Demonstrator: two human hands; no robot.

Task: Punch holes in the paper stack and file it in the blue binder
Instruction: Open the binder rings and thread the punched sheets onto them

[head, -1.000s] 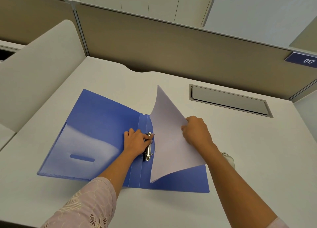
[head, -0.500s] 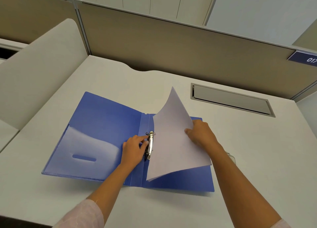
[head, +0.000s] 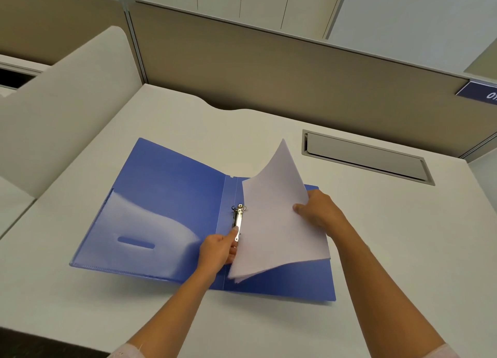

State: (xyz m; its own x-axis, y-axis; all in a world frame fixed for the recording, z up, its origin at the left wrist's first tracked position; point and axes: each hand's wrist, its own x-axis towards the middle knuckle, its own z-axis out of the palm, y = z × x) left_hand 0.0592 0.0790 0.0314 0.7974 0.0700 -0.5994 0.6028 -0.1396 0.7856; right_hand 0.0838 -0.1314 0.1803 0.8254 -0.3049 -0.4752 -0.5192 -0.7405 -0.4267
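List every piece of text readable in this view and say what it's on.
"01": white digits on the dark blue plate fixed to the partition, cut off by the picture's right edge, so more may follow.
No print shows on the blue binder or the paper stack.

One blue binder [head: 166, 196], one paper stack [head: 274, 223], two hands [head: 217, 248] [head: 321, 212].

Head camera, one view, wide-angle. Worn on the person; faced forward and down across the white desk [head: 403, 250] toward the partition [head: 269, 75]. Near range: blue binder [head: 166, 191] lay at centre, both arms [head: 376, 290] entered from the bottom edge.
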